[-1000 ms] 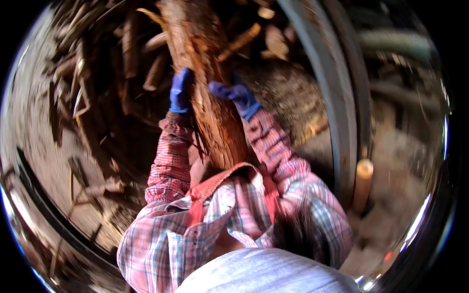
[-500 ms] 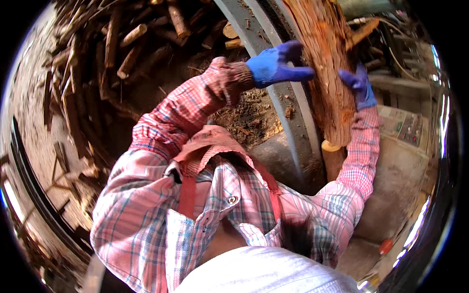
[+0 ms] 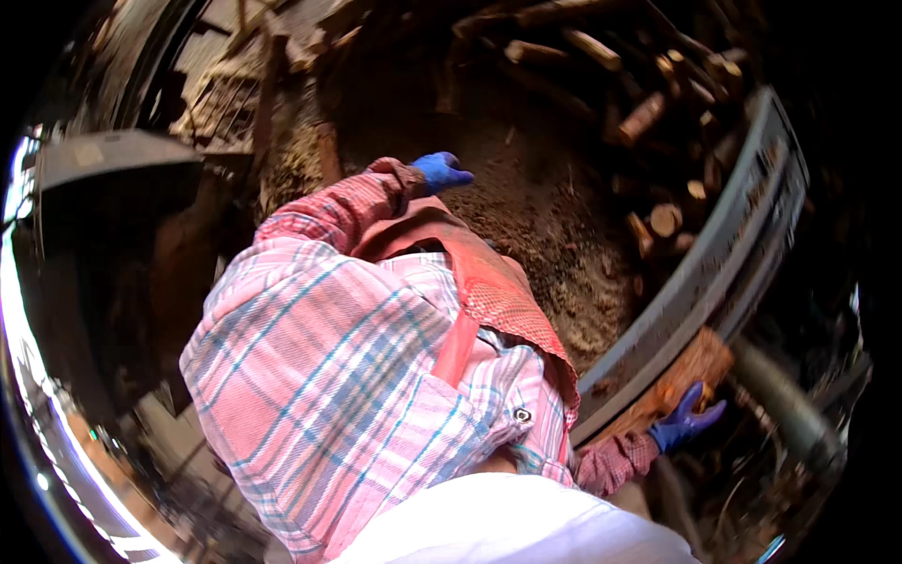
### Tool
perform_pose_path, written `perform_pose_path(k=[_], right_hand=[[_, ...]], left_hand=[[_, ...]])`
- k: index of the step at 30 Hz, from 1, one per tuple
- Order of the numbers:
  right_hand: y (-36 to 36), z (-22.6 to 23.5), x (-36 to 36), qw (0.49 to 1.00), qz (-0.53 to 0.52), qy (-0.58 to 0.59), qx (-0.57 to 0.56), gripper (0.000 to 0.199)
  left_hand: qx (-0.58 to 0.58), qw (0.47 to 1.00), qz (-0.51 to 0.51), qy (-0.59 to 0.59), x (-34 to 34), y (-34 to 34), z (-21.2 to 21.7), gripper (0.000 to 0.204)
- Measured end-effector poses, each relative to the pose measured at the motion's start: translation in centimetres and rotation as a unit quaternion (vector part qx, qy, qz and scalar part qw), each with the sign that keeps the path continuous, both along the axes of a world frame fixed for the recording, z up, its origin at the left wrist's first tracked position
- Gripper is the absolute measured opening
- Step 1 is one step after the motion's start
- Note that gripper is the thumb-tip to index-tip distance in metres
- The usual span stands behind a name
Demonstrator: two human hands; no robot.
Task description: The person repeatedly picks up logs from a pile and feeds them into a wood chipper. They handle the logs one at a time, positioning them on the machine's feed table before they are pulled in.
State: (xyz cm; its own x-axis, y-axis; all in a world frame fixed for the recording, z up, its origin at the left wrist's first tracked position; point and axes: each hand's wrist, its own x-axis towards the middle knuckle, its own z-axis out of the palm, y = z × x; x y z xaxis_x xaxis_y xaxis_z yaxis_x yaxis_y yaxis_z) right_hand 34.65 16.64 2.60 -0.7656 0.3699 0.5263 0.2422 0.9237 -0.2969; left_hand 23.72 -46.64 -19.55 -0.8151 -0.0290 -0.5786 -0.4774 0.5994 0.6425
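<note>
My left hand (image 3: 441, 173), in a blue work glove, hangs over the dirt floor (image 3: 526, 188) in front of my red apron (image 3: 503, 291). It holds nothing; its thumb stands apart from loosely bent fingers. On the right, a thick reddish-brown log (image 3: 672, 376) with rough bark lies along a grey metal rail (image 3: 686, 305). My right hand (image 3: 688, 421), also gloved in blue, is beside the log's near side with thumb and fingers spread. Whether its palm touches the bark I cannot tell.
Cut firewood (image 3: 644, 117) is heaped beyond the rail at the upper right. A greyish pipe-like cylinder (image 3: 785, 399) sits at the log's far end. On the left stands a dark bulky object with a grey top (image 3: 117, 155). Wood debris (image 3: 291, 174) lies ahead.
My view has swung left, so the log and rail now appear at the lower right. My left hand has moved away from the log, while my right stays beside it.
</note>
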Motion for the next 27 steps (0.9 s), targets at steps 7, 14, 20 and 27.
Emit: perform_pose_path(k=[7, 14, 20, 27], right_hand=[[-28.3, -9.1, -26.4, 0.843, 0.367, -0.195, -0.341, 0.05], [-49.5, -18.9, -34.0, 0.757, 0.409, -0.488, -0.151, 0.063], [-65.9, -19.5, -40.1, 0.612, 0.448, -0.616, -0.212, 0.061], [-79.0, -31.3, -58.4, 0.544, 0.443, -0.68, -0.213, 0.064]], left_hand=[[0.157, 0.985, 0.069, 0.037, 1.3, -5.2, -3.2, 0.06], [0.161, 0.939, 0.305, 0.005, -0.5, -24.7, -7.8, 0.047], [0.277, 0.847, 0.443, -0.101, -3.9, -40.4, -12.5, 0.038], [0.532, 0.569, 0.603, -0.172, -20.0, -45.9, -17.6, 0.058]])
